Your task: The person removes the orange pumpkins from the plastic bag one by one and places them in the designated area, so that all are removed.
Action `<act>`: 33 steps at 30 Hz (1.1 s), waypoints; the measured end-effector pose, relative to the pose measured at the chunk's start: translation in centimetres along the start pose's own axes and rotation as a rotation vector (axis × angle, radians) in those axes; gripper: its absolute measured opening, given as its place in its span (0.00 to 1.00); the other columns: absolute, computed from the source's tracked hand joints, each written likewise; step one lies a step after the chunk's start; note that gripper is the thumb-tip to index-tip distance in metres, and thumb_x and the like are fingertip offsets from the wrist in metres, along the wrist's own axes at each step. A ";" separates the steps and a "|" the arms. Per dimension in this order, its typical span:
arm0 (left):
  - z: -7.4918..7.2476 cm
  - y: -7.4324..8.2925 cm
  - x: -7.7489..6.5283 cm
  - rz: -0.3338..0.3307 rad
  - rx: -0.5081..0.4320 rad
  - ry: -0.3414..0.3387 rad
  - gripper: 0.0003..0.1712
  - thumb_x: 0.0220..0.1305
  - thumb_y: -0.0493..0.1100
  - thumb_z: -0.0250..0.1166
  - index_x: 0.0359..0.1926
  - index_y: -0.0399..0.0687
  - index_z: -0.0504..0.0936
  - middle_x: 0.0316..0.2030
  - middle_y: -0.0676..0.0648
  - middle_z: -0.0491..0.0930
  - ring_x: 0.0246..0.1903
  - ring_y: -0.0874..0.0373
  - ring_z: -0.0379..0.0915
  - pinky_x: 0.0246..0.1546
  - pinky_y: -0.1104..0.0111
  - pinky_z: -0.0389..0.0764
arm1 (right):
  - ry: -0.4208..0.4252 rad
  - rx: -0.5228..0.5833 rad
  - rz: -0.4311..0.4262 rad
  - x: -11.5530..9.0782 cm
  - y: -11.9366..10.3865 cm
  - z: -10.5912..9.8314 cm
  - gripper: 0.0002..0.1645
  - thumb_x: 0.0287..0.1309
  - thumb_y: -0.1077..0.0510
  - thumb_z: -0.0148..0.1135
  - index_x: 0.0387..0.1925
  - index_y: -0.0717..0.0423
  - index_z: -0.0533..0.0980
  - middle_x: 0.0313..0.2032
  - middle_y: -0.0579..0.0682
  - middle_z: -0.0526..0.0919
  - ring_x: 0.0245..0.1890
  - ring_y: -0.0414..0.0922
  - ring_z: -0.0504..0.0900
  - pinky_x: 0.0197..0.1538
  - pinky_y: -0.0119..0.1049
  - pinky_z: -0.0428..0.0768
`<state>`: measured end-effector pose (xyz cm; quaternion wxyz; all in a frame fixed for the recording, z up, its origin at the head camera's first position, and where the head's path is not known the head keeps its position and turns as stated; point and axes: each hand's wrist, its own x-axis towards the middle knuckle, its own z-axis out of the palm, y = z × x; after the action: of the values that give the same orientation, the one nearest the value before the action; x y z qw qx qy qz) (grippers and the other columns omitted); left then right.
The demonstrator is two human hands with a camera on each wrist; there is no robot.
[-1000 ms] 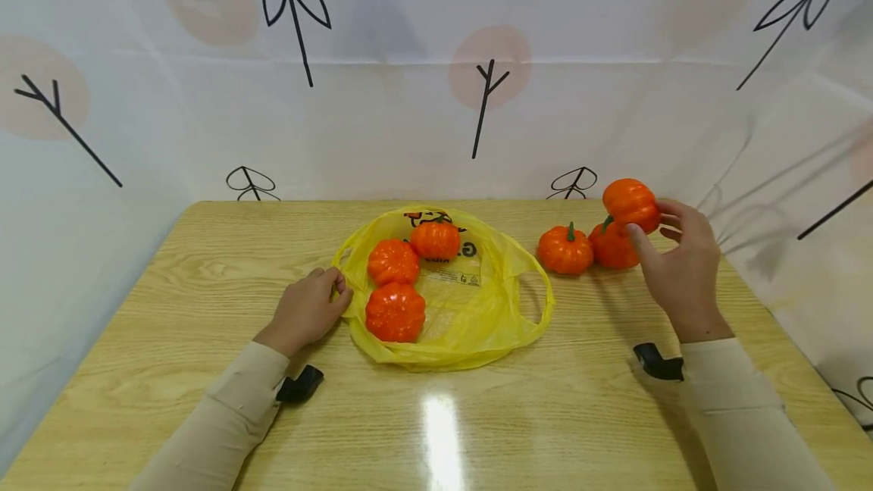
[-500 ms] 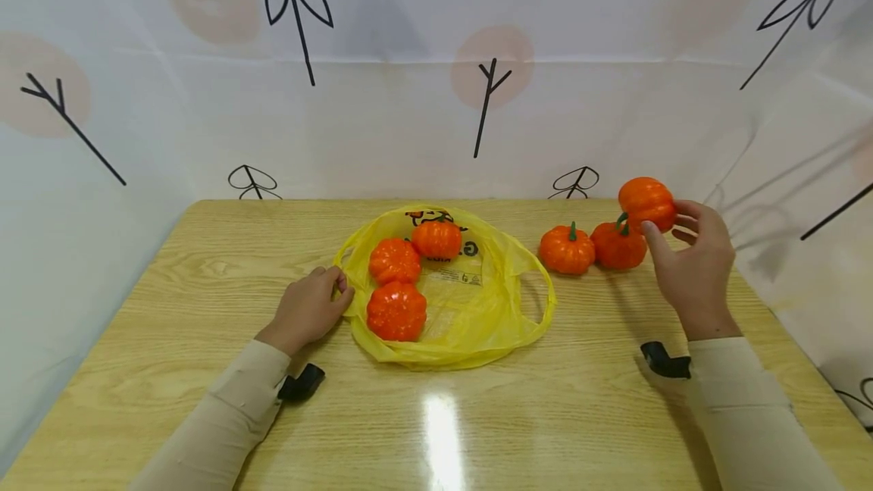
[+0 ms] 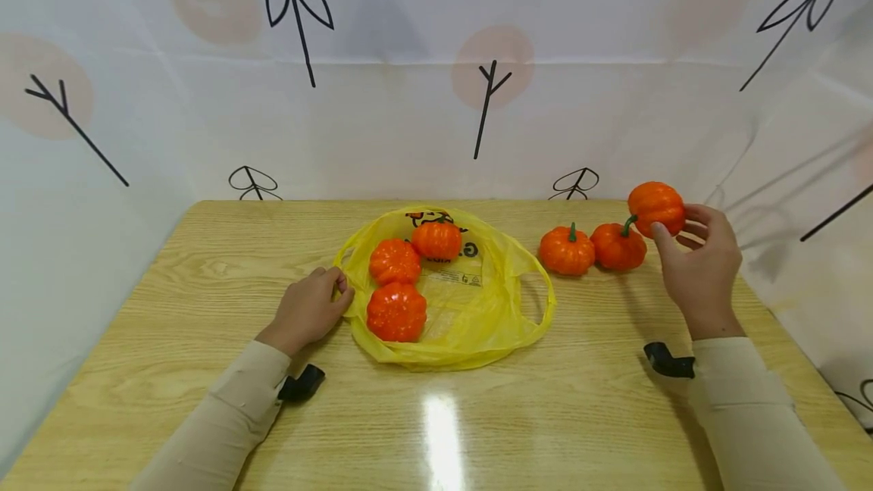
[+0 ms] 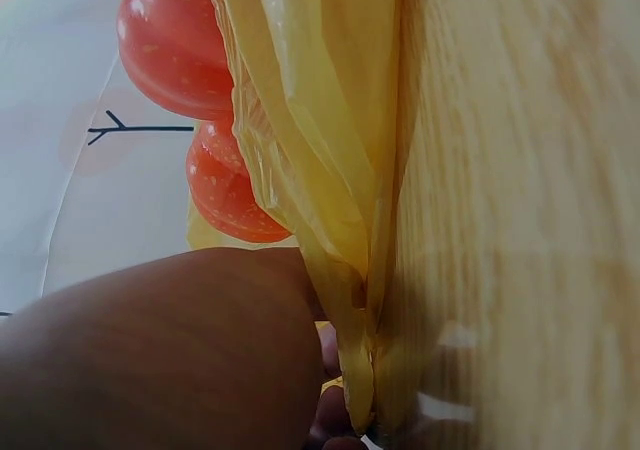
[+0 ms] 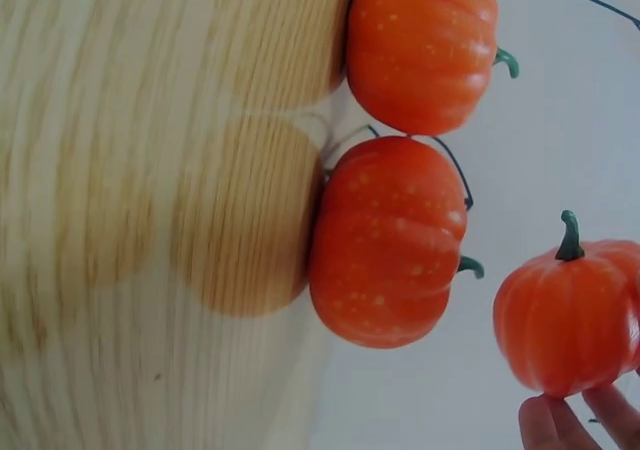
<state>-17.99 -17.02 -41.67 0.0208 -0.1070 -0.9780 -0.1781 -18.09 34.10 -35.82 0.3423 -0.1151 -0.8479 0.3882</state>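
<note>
My right hand (image 3: 705, 267) holds a small orange toy pumpkin (image 3: 656, 207) between thumb and fingers, raised off the table with its green stem pointing left. Just left of it, two more pumpkins, an outer one (image 3: 618, 247) and an inner one (image 3: 567, 251), stand side by side on the table, stems up. At the left rim of a yellow plastic bag (image 3: 470, 317), my left hand (image 3: 310, 305) pinches the edge; the left wrist view shows the bag's film (image 4: 340, 160) running down to the fingertips. Inside the open bag lie three pumpkins (image 3: 396, 312).
The wooden table (image 3: 546, 415) meets a white patterned cloth backdrop (image 3: 382, 127) at its far edge, with cloth at the sides too. One bag handle loop (image 3: 548, 301) lies spread toward the right. A black wrist mount (image 3: 668, 361) sits at the right cuff.
My right hand has moved a little to the right with the held pumpkin, which has turned and uncovered more of the pumpkin behind it. The left hand and the bag have stayed put.
</note>
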 end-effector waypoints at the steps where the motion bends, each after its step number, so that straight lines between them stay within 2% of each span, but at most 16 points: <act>1: 0.0 0.0 0.0 0.001 0.000 0.000 0.09 0.69 0.49 0.60 0.33 0.50 0.74 0.25 0.48 0.69 0.20 0.54 0.63 0.24 0.66 0.63 | -0.001 -0.002 0.007 0.0 0.1 0.0 0.31 0.63 0.50 0.66 0.64 0.55 0.71 0.58 0.49 0.76 0.47 0.27 0.73 0.55 0.22 0.77; 9: -0.1 0.1 0.0 0.002 0.003 0.002 0.09 0.69 0.48 0.60 0.33 0.50 0.74 0.24 0.48 0.69 0.20 0.54 0.63 0.24 0.66 0.63 | 0.000 0.026 0.071 0.4 0.6 -0.3 0.31 0.63 0.49 0.65 0.64 0.53 0.70 0.52 0.33 0.73 0.47 0.29 0.75 0.57 0.26 0.78; 16: -0.2 0.2 -0.1 0.000 0.000 -0.002 0.09 0.70 0.48 0.60 0.33 0.50 0.74 0.24 0.48 0.69 0.20 0.54 0.63 0.24 0.66 0.63 | -0.034 0.023 0.197 0.7 1.2 -0.7 0.32 0.64 0.46 0.63 0.66 0.48 0.68 0.55 0.35 0.72 0.48 0.31 0.74 0.59 0.28 0.77; 23: -0.1 0.2 -0.1 0.004 0.000 -0.002 0.10 0.69 0.49 0.60 0.33 0.50 0.74 0.24 0.48 0.69 0.19 0.55 0.63 0.23 0.66 0.63 | -0.073 0.025 0.291 1.0 1.9 -0.9 0.33 0.64 0.45 0.62 0.67 0.45 0.66 0.55 0.33 0.72 0.45 0.27 0.72 0.59 0.27 0.76; 24: -0.1 0.2 -0.1 0.002 0.001 -0.002 0.10 0.69 0.49 0.60 0.33 0.50 0.74 0.24 0.48 0.69 0.19 0.55 0.63 0.23 0.66 0.63 | -0.080 0.021 0.303 1.0 2.0 -1.0 0.33 0.64 0.45 0.62 0.68 0.45 0.65 0.55 0.34 0.72 0.45 0.28 0.72 0.58 0.27 0.76; 27: -0.1 0.1 0.0 0.002 0.001 -0.001 0.10 0.69 0.48 0.60 0.33 0.50 0.74 0.24 0.48 0.69 0.19 0.55 0.63 0.23 0.66 0.62 | -0.101 0.016 0.328 1.1 2.3 -1.2 0.34 0.64 0.43 0.62 0.68 0.45 0.65 0.52 0.31 0.71 0.43 0.26 0.72 0.48 0.21 0.77; 31: 0.0 0.1 0.0 0.004 0.001 0.001 0.10 0.70 0.48 0.60 0.33 0.50 0.73 0.24 0.48 0.69 0.20 0.55 0.63 0.23 0.66 0.62 | -0.140 -0.002 0.346 1.3 2.9 -1.4 0.37 0.64 0.41 0.61 0.69 0.48 0.63 0.46 0.28 0.67 0.39 0.24 0.70 0.36 0.15 0.71; 33: 0.0 0.1 -0.1 0.006 0.002 0.003 0.10 0.69 0.48 0.60 0.33 0.50 0.73 0.24 0.49 0.69 0.20 0.55 0.63 0.23 0.66 0.62 | -0.161 -0.013 0.358 1.4 3.1 -1.4 0.38 0.64 0.40 0.60 0.69 0.48 0.62 0.45 0.27 0.65 0.38 0.24 0.69 0.35 0.15 0.71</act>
<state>-17.93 -16.97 -41.67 0.0229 -0.1097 -0.9778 -0.1772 -18.37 37.66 -36.74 0.1980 -0.2346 -0.8411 0.4453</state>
